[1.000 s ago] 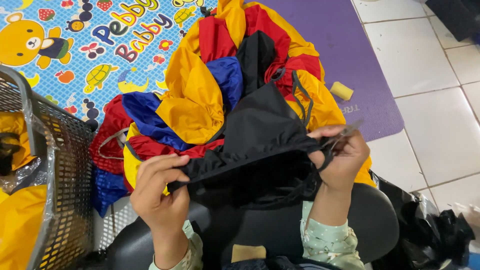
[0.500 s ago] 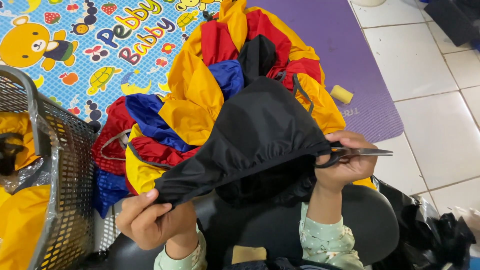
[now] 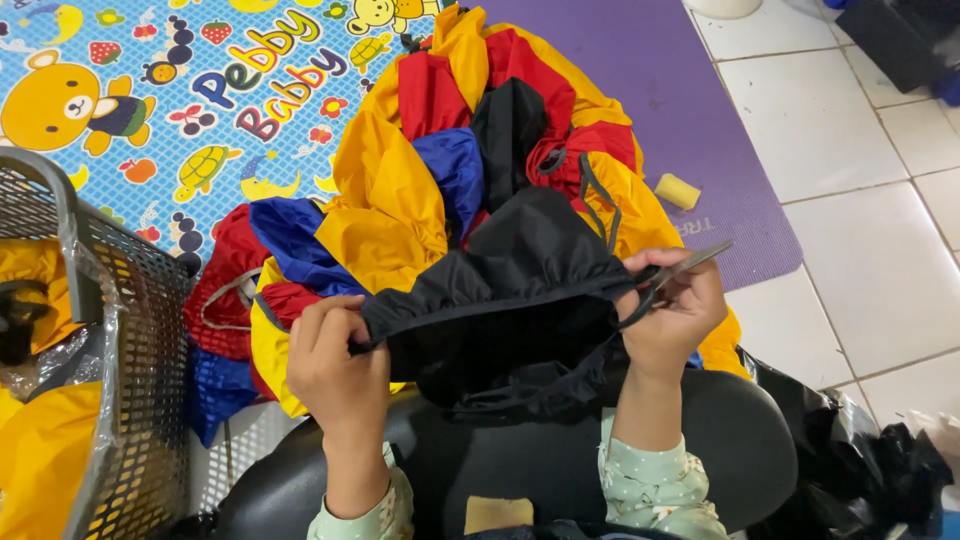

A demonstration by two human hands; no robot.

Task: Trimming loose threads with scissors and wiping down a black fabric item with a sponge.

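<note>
**A:** What are your hands doing with the dark piece?

**B:** My left hand (image 3: 335, 355) is closing into a fist around one end of the black fabric pouch (image 3: 510, 300) — fingers curled tight over the hem. My right hand (image 3: 672, 310) is pinching the other end of that hem while also gripping a pair of scissors (image 3: 678, 272), whose blades are pointing up and to the right, past my knuckles. The hem is running taut between the two hands.

**A:** And where is the pouch lying?

**B:** It is hanging between my hands above a black padded stool seat (image 3: 560, 470), its lower folds sagging onto the seat. Just behind it, a heap of yellow, red and blue fabric pieces (image 3: 400, 200) is spreading across a printed play mat (image 3: 150, 90) and a purple mat (image 3: 680, 110).

**A:** Anything at the margins?

**B:** A metal mesh basket (image 3: 130, 380) is standing to my left, holding yellow fabric in plastic wrap. A small yellow block (image 3: 677, 191) is resting on the purple mat — well apart from my hands. Crumpled black plastic (image 3: 860, 460) is lying to my right on the white tiled floor (image 3: 880, 250).
</note>
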